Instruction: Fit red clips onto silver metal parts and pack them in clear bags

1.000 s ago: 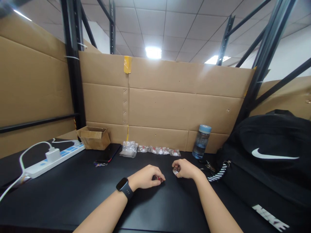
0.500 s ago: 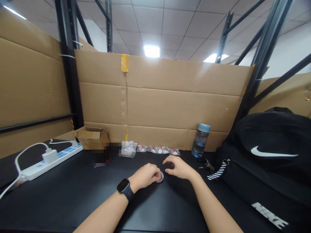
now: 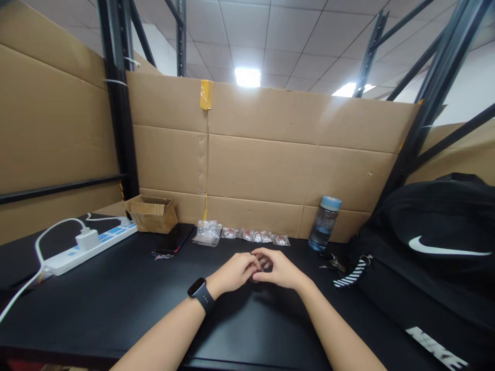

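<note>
My left hand [image 3: 235,271], with a dark smartwatch [image 3: 201,294] on its wrist, and my right hand [image 3: 279,269] meet over the black table [image 3: 116,299]. Their fingertips are pinched together around a small round part [image 3: 258,271] that is mostly hidden between them. A row of small clear bags with red-and-white parts [image 3: 255,236] lies just beyond the hands, along the cardboard wall [image 3: 270,165]. A larger clear bag [image 3: 208,232] sits at the left end of that row.
A dark phone [image 3: 174,239] and small cardboard box [image 3: 151,214] lie at back left. A white power strip [image 3: 83,248] with a charger and cable is further left. A water bottle [image 3: 324,223], keys [image 3: 334,264] and a black backpack [image 3: 429,257] fill the right.
My right hand moved left and closed in on my left hand, and both now pinch the small round part together. The view shifted slightly.
</note>
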Available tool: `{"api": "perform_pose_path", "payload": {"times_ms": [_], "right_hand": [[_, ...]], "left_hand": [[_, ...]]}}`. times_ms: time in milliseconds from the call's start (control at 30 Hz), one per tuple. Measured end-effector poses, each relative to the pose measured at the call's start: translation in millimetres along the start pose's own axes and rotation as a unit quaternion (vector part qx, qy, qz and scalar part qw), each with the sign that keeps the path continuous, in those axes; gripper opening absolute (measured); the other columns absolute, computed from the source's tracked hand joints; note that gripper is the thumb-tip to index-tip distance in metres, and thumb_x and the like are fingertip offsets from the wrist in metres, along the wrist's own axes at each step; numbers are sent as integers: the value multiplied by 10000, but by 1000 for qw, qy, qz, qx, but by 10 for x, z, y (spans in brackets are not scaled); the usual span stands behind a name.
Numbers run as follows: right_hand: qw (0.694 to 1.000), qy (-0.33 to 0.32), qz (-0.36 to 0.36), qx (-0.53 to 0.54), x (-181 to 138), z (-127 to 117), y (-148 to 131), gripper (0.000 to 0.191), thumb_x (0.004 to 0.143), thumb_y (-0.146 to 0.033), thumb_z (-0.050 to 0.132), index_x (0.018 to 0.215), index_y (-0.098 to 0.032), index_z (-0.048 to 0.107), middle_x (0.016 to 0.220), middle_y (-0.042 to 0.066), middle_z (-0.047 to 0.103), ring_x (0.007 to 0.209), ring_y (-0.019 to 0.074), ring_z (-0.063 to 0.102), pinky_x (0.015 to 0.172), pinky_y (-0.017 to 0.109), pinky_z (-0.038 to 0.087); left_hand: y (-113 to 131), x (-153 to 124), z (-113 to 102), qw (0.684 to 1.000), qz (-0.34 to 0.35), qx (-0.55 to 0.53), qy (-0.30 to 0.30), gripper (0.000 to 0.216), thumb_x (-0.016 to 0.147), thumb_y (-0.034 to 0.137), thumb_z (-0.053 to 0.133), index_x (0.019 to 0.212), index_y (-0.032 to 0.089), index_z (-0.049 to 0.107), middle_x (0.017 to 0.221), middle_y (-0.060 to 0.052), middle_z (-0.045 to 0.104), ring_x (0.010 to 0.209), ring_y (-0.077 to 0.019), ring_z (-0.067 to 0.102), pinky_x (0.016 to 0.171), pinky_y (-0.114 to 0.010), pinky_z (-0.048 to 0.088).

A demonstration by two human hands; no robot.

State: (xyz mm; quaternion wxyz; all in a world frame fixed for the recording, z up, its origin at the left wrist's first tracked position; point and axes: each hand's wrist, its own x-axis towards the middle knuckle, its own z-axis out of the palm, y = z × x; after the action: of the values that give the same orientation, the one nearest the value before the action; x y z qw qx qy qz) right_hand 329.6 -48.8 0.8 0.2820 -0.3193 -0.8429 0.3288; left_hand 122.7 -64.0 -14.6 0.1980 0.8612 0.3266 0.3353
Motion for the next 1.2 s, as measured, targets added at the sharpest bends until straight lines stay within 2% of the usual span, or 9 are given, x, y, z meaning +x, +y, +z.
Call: {"api": "perform_pose_path", "payload": {"times_ms": [100,167,300,400,700,833,1000,1100,1200], "right_hand": [[994,13,-1,113,25,65,28,517,755,-331,799,1213,-223,586,1117,60,688,933,205,690,823,334,560],[983,13,4,183,30,81,18,535,748,-311,813,1219,-228,574,1159,67,668,966,209,692,847,343,561],[956,16,10,293,13,56,-54,589,732,-267,835,1246,-255,549,1235,80,620,951,224,712,794,357,582],[941,26,-7,336,4,43,-100,540,746,-261,826,1219,-253,566,1249,84,597,894,218,727,755,355,586],[956,54,1,289,28,14,-47,518,710,-294,846,1158,-230,596,1143,48,616,781,132,677,718,278,545],[972,61,13,227,6,-50,-24,550,684,-337,849,1162,-222,604,1128,41,598,759,113,644,708,260,538],[988,60,18,138,-4,-101,-6,526,709,-360,803,1169,-207,598,1073,42,607,665,85,584,592,214,485],[997,74,26,-9,-36,-208,32,462,708,-327,779,1122,-198,620,1000,37,642,659,106,582,605,233,475],[975,83,64,-196,-117,-394,123,377,653,-290,790,1000,-188,682,941,42,670,743,156,606,688,266,480]], "left_hand": [[45,25,-19,996,-6,-66,61,208,950,277,529,942,196,721,964,-59,701,914,-180,645,848,-270,466],[77,48,-23,984,-18,-156,86,230,945,347,552,936,180,710,961,-70,697,902,-187,653,844,-286,484],[96,90,-14,920,-57,-376,98,328,895,466,623,938,142,653,861,-74,693,793,-188,669,758,-298,520],[72,104,-7,894,-74,-429,103,380,865,501,660,959,134,645,803,-59,689,731,-164,653,725,-279,511],[-8,118,39,920,-71,-375,89,434,866,557,636,923,127,633,724,-24,660,675,-140,635,680,-250,468],[-41,125,56,922,-95,-366,79,452,844,568,655,910,121,629,732,-45,684,693,-161,668,685,-262,482],[-74,115,48,928,-109,-350,72,425,848,528,652,926,110,642,748,-65,698,696,-177,687,707,-283,513],[-68,63,-38,967,-107,-220,73,318,891,433,585,885,125,662,738,-62,708,679,-171,680,692,-268,503],[-68,-14,-166,994,-99,-7,51,245,886,315,531,825,147,698,707,-50,713,643,-156,658,655,-242,462]]}}
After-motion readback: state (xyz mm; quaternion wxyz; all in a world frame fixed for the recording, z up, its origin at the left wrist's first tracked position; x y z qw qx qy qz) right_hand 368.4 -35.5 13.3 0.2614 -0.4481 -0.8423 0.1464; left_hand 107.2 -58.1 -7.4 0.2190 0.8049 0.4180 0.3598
